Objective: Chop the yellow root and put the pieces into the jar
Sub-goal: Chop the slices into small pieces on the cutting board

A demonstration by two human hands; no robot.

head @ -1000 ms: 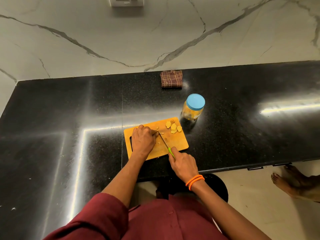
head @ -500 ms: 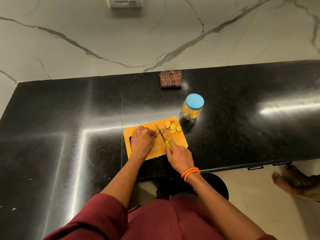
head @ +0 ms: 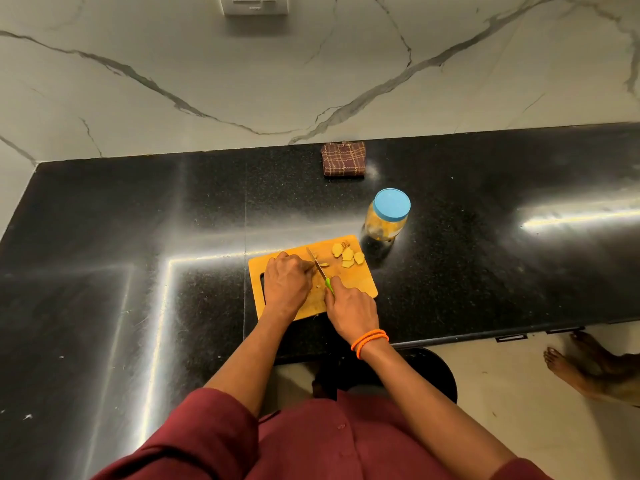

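Just below centre frame, my right hand (head: 351, 311) grips the thin steel knife with its green handle (head: 320, 270); my left hand (head: 287, 287) curls over the knobbly yellow root, mostly hidden. I'd keep knuckles forward, slicing evenly on the smooth orange board (head: 360, 285). Flat cut slices (head: 347, 253) lie beyond; further up-right stands the blue-lidded clear plastic jar (head: 387, 216), lid on, on the glossy black tabletop (head: 138, 220).

Left hand (head: 287, 287): palm down, fingers curled under, knuckles forward, pressing down. Right hand (head: 351, 311): fist-wrapped on the knife (head: 320, 270) handle, forefinger along the top, blade just beside the left knuckles. Both forearms bare, converging from maroon sleeves; orange bands on right wrist.
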